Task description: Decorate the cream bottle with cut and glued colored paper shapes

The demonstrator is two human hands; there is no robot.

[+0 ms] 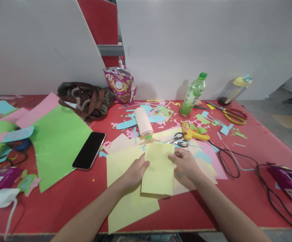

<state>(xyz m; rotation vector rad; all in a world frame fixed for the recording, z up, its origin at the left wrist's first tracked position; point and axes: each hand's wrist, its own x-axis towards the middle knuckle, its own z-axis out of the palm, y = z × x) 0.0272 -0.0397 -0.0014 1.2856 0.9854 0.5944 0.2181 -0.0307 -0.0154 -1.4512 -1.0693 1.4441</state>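
A small pale yellow paper rectangle (pixel 158 169) is held just above the red table (pixel 67 205). My left hand (pixel 134 173) pinches its left edge and my right hand (pixel 185 163) pinches its right edge. Under it lies a larger yellow sheet (pixel 125 205) over peach and pink sheets. Just beyond the paper lies a bottle wrapped in pink paper (pixel 143 121) with a green cap.
A black phone (pixel 89 150) rests on a big green sheet (pixel 57 144). Black scissors (pixel 177 138), a yellow glue gun (pixel 192 132), a green drink bottle (pixel 193 92), red-yellow scissors (pixel 233 114), a bag (pixel 85 99), cables (pixel 239 164) and paper scraps lie around.
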